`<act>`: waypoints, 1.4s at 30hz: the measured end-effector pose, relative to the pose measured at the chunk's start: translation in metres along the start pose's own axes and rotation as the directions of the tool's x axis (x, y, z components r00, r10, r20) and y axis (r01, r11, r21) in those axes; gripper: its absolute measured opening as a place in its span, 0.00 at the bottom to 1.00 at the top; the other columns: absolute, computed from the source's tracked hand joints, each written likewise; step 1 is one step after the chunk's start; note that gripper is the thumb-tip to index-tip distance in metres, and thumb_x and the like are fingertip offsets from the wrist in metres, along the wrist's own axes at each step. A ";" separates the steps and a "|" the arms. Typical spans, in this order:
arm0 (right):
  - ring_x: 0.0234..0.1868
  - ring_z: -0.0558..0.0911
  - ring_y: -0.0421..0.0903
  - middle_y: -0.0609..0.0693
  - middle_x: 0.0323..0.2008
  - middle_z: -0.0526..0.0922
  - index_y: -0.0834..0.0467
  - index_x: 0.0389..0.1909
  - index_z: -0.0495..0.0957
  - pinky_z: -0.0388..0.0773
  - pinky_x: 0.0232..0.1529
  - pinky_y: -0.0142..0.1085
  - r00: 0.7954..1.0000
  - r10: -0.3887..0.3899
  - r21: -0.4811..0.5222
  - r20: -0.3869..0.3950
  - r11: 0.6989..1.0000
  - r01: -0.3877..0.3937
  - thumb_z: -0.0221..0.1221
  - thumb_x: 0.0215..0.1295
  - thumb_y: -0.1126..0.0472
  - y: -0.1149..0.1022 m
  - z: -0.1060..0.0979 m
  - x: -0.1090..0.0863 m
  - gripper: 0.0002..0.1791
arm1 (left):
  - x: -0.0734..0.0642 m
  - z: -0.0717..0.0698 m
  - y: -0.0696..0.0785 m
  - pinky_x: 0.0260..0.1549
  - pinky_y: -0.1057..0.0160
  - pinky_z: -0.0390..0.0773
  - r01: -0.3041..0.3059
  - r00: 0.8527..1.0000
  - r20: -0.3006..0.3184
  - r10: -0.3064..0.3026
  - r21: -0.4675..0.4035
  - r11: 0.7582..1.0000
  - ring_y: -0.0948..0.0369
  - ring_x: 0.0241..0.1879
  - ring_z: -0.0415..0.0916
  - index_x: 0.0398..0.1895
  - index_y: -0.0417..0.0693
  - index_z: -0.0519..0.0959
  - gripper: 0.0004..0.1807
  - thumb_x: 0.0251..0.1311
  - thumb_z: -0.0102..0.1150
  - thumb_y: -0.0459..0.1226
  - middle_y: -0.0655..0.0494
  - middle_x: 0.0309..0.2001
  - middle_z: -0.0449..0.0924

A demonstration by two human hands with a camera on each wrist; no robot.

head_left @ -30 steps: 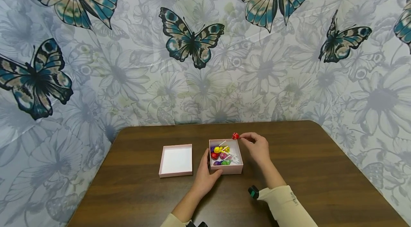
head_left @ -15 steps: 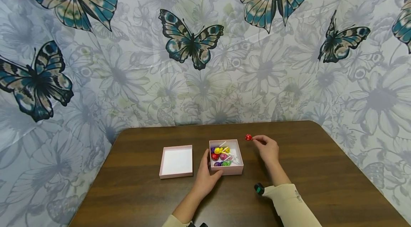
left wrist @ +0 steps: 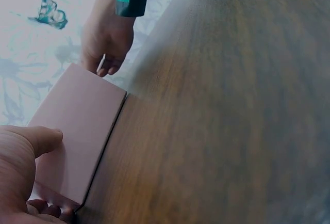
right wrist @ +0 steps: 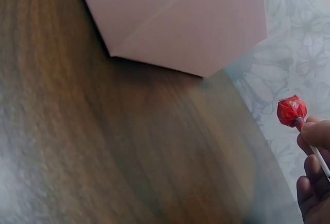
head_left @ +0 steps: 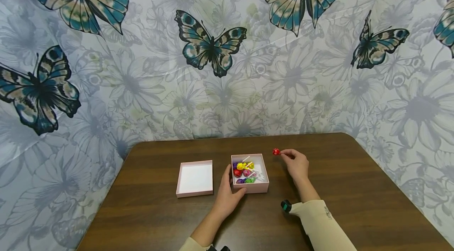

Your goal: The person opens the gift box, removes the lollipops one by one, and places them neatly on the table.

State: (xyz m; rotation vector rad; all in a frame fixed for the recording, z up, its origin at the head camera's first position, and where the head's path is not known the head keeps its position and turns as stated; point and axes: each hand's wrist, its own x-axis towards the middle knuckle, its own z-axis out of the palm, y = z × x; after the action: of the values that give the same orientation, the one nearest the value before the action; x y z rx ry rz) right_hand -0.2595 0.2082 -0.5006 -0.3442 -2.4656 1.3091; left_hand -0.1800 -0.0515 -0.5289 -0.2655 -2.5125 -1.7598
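A pale pink box [head_left: 250, 188] without its lid stands mid-table, holding several wrapped lollipops [head_left: 247, 172] in yellow, red, purple, pink and green. My left hand [head_left: 225, 198] grips the box at its near left corner, thumb along the front wall and fingers on the left side. In the left wrist view that thumb lies flat against the pink wall [left wrist: 77, 126]. To the right of the box, my right hand [head_left: 297, 165] pinches a red-wrapped lollipop [right wrist: 292, 111] just below its head, the white stick passing under the fingers. The lollipop's head points left, toward the box.
The box's lid [head_left: 194, 179] lies inside-up on the brown wooden table [head_left: 159, 219], left of the box. Behind the table's far edge hangs a butterfly-patterned cloth [head_left: 227, 101]. A black wrist device [head_left: 285, 206] sits by the right sleeve.
My right hand has carried the red lollipop from above the box's far right corner rightward, clear of the box, slowing over the last half second. My left hand stays on the box.
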 end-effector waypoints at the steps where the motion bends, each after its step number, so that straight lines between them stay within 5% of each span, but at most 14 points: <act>1: 0.34 0.74 0.45 0.53 0.35 0.84 0.53 0.36 0.85 0.70 0.33 0.32 1.000 -0.002 -0.002 -0.002 1.000 0.002 0.63 0.62 0.56 0.000 0.000 0.000 0.07 | 0.000 0.000 0.000 0.68 0.43 0.60 0.001 1.000 -0.001 -0.001 0.000 1.000 0.45 0.71 0.57 0.76 0.48 0.46 0.51 0.53 0.68 0.37 0.41 0.75 0.49; 17: 0.37 0.77 0.50 0.55 0.38 0.85 0.55 0.37 0.85 0.69 0.35 0.35 1.000 0.022 -0.061 0.008 0.998 -0.021 0.62 0.63 0.57 0.015 0.003 0.000 0.08 | 0.000 0.001 -0.003 0.67 0.44 0.62 -0.011 1.000 0.005 0.011 0.011 1.000 0.46 0.69 0.59 0.75 0.46 0.47 0.50 0.54 0.67 0.37 0.41 0.74 0.51; 26: 0.29 0.76 0.47 0.53 0.29 0.85 0.55 0.33 0.86 0.67 0.31 0.34 0.997 -0.063 -0.132 -0.038 0.990 0.057 0.63 0.60 0.59 0.021 0.011 0.002 0.05 | 0.000 0.001 -0.003 0.67 0.46 0.63 -0.012 1.000 0.005 0.012 0.009 1.000 0.46 0.70 0.59 0.75 0.46 0.47 0.50 0.54 0.68 0.37 0.41 0.74 0.51; 42: 0.25 0.74 0.42 0.52 0.26 0.84 0.56 0.30 0.84 0.67 0.30 0.33 0.984 -0.178 -0.141 -0.004 0.974 0.175 0.65 0.57 0.61 0.022 0.013 -0.002 0.03 | -0.001 0.000 -0.002 0.67 0.46 0.63 -0.024 1.000 0.004 0.024 0.006 1.000 0.47 0.70 0.59 0.75 0.46 0.47 0.50 0.54 0.67 0.37 0.42 0.73 0.52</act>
State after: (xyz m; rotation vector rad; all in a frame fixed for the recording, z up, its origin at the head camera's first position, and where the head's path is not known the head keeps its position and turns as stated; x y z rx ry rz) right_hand -0.2617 0.2096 -0.5257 -0.1632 -2.5150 1.0607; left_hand -0.1789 -0.0522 -0.5308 -0.2975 -2.5066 -1.7439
